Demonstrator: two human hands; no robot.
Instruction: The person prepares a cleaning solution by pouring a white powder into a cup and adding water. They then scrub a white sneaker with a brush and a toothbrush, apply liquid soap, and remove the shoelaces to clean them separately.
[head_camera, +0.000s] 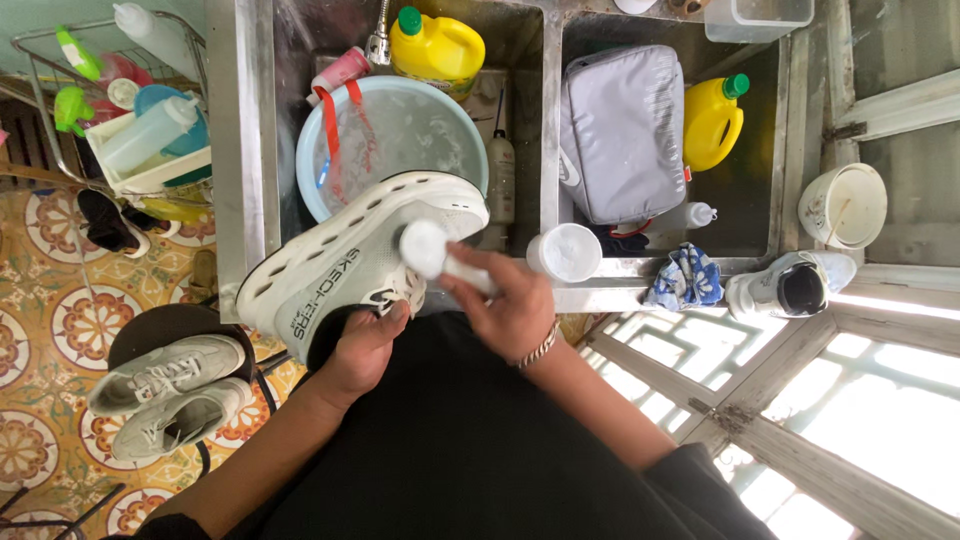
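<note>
A: What is the setting, seen from the head camera?

B: A washing area with a double steel sink (548, 150) above a patterned tile floor (40, 330). The left basin holds a pale blue bowl (400, 130) of water and a yellow detergent bottle (435, 45); the right basin holds a grey bag (622, 130) and a second yellow bottle (712, 120). A blue floral cloth (685, 278) and another white shoe (790, 285) sit on the front rim.

A: And the hands?

B: The left hand (362, 350) is closed around the heel opening of a white sneaker (350, 265), thumb on the outside and fingers tucked within, holding it tilted over the near edge of the left basin. The right hand (510, 300) is wrapped around the handle of a white brush (430, 250), whose round head presses against the side of the sneaker.

A: How would the sneaker handle?

B: It looks light, with a thick foam sole full of holes, springy rather than stiff. Wet, it is likely slippery, so the heel collar seems the surest hold.

A: Anything else nearby?

B: A pair of grey-white sneakers (170, 395) rests on a dark stool (150, 325) to the left.
</note>
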